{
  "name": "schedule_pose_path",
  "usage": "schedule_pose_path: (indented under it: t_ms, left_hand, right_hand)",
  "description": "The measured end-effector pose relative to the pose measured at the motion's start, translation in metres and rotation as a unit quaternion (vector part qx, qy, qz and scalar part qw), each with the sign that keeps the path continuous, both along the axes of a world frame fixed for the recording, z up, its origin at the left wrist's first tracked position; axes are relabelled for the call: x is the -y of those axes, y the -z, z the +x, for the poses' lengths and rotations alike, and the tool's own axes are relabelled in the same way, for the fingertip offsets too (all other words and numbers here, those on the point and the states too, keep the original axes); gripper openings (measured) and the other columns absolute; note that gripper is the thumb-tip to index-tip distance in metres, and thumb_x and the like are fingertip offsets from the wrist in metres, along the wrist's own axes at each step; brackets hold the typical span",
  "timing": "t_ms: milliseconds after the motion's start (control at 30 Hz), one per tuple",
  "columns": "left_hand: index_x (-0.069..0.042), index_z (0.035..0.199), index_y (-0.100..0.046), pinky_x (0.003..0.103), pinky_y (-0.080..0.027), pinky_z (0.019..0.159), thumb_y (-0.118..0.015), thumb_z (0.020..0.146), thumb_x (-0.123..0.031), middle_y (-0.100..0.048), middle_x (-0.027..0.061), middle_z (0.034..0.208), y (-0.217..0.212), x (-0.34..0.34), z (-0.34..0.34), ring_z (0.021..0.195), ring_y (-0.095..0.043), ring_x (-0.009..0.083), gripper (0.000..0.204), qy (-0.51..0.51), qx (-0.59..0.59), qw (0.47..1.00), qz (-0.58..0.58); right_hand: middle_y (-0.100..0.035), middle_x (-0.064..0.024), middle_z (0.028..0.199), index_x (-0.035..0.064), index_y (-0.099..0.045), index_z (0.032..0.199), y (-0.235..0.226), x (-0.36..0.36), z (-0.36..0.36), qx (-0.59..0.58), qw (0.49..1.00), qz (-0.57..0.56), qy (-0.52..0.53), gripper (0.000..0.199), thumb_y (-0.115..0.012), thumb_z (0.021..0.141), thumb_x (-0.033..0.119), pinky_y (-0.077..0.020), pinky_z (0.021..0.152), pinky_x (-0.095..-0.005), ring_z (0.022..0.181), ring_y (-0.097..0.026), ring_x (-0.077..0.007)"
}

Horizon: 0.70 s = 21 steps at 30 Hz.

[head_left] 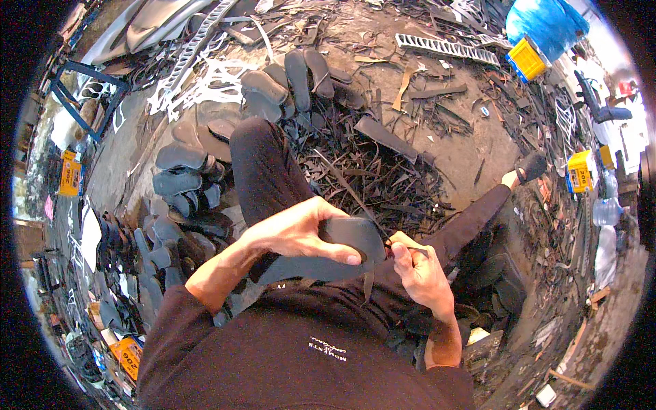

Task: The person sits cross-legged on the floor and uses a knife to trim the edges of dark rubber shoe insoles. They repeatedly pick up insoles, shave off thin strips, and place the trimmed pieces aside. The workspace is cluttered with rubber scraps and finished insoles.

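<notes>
My left hand [307,232] grips a dark grey shoe sole [355,236], thumb across its top and fingers beneath, above my lap. The sole's rounded end points right, toward my right hand [415,270]. That hand is closed on a thin knife-like tool [387,247] at the sole's edge; most of it is hidden by the fingers. A narrow strip [367,285] hangs below the sole's end. Under the hands, a longer grey piece [301,270] lies across my lap.
Dark trimmings [369,184] heap between my legs. Stacked soles [181,160] stand on the left, more [297,78] ahead, others [495,280] by my right thigh. White lattice offcuts [205,85] lie far left. A blue rounded container [547,27] and yellow boxes [579,172] are at right.
</notes>
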<state>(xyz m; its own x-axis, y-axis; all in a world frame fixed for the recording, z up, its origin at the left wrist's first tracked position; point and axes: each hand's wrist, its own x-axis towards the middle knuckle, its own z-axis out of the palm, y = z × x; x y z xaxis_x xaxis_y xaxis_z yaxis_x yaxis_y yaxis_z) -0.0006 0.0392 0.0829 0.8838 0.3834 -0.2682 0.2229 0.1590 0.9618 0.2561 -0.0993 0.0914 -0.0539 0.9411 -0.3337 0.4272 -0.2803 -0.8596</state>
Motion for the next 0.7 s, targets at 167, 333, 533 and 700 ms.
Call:
schedule_pose_path:
  t_ms: [167, 333, 533, 700]
  left_hand:
    - [-0.002, 0.115, -0.079, 0.030, -0.057, 0.080, -0.089, 0.092, -0.036, -0.078, -0.0008, 0.095, -0.006, -0.007, -0.008, 0.088, -0.066, 0.0062, 0.043, -0.067, 0.017, 0.997, -0.028]
    - [0.000, 0.114, -0.078, 0.030, -0.057, 0.077, -0.090, 0.090, -0.038, -0.078, 0.0002, 0.094, -0.002, 0.005, 0.005, 0.086, -0.066, 0.0068, 0.047, 0.010, 0.002, 1.000, -0.028]
    - [-0.002, 0.111, -0.079, 0.033, -0.057, 0.078, -0.089, 0.092, -0.033, -0.078, 0.0019, 0.093, 0.013, 0.010, 0.017, 0.086, -0.067, 0.0094, 0.037, -0.013, 0.155, 0.987, 0.045]
    - [-0.004, 0.116, -0.073, 0.033, -0.058, 0.081, -0.082, 0.096, -0.019, -0.077, 0.0035, 0.101, 0.019, -0.038, -0.017, 0.090, -0.072, 0.0150, 0.026, -0.607, 0.155, 0.779, -0.044]
  right_hand:
    - [-0.041, -0.0058, 0.068, 0.0049, -0.059, 0.103, 0.003, 0.005, 0.000, -0.047, 0.999, -0.004, 0.017, 0.048, -0.048, 0.115, 0.050, -0.0413, 0.060, -0.0370, 0.068, -0.040, -0.0123]
    - [-0.048, 0.0042, 0.073, 0.0056, -0.061, 0.105, 0.011, -0.005, -0.011, -0.052, 0.998, 0.029, 0.008, 0.056, -0.045, 0.114, 0.058, -0.0345, 0.057, -0.0263, 0.064, -0.041, -0.0066]
    - [-0.055, 0.0016, 0.075, 0.0064, -0.063, 0.105, 0.037, -0.026, -0.007, -0.103, 0.991, 0.030, 0.075, 0.067, -0.029, 0.115, 0.063, -0.0407, 0.058, -0.0282, 0.064, -0.047, -0.0075]
    - [-0.049, 0.0060, 0.067, 0.0126, -0.060, 0.107, 0.051, -0.023, 0.017, -0.230, 0.951, 0.004, 0.205, 0.055, -0.034, 0.115, 0.061, -0.0360, 0.047, -0.0223, 0.052, -0.043, -0.0037]
